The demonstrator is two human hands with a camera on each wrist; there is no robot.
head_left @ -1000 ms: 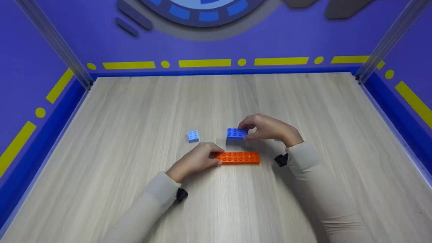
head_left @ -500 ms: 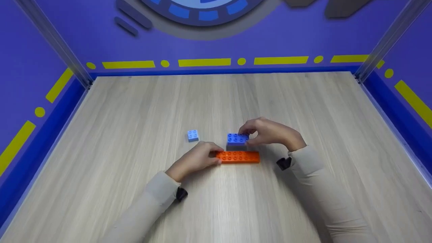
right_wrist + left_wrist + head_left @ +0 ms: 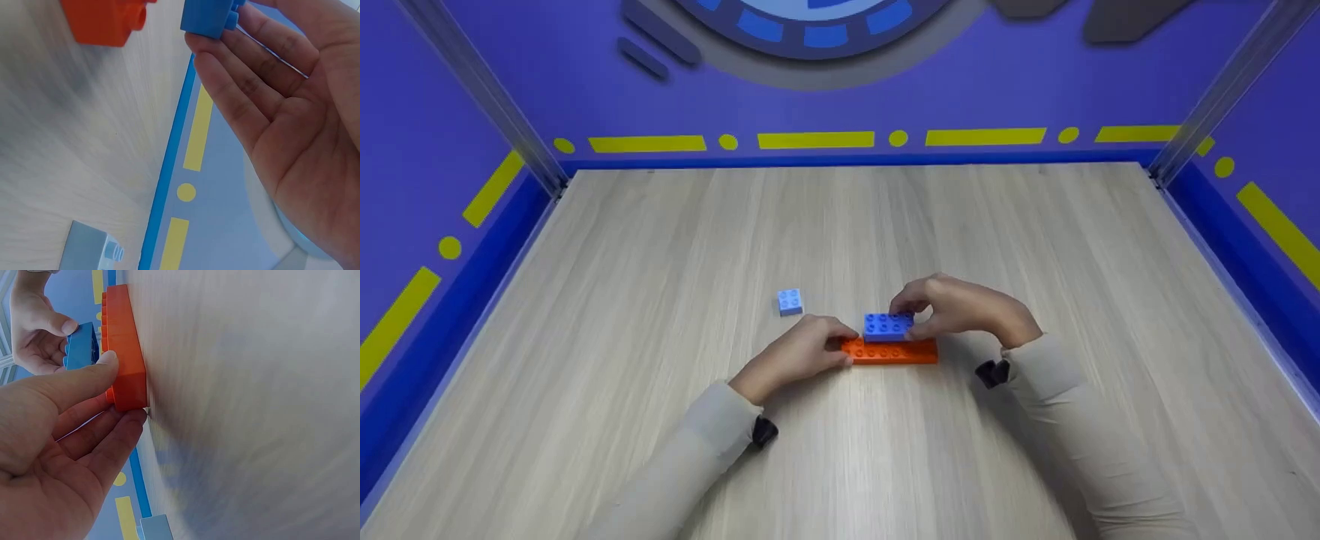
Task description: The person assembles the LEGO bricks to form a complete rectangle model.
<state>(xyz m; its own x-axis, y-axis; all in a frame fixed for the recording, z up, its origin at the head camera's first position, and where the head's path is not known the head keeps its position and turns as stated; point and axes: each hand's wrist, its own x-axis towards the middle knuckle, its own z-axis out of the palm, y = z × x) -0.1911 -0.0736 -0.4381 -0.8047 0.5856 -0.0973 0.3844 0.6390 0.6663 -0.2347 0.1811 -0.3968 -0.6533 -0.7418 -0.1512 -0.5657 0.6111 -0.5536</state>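
Observation:
On the table lies a long orange toy building brick [image 3: 915,354], studs up. My left hand [image 3: 804,349] pinches its left end between thumb and fingers. In my right hand [image 3: 964,306] is a blue building brick [image 3: 885,328] with two rows of studs, gripped at its right end. The blue brick hangs level just above the orange one, and the left wrist view shows a narrow gap between the blue brick [image 3: 81,349] and the studs of the orange brick [image 3: 126,354]. Behind my left hand stands a small light blue brick [image 3: 790,301].
Another light blue brick [image 3: 87,247] appears on the table in the right wrist view; my right arm hides it from the head view. Blue-purple panels with yellow marks [image 3: 815,140] wall the wooden tabletop [image 3: 675,240] at the back and both sides.
My right hand has brought the blue brick toward me, from behind the orange brick to over it. The left hand and the orange brick have stayed in place.

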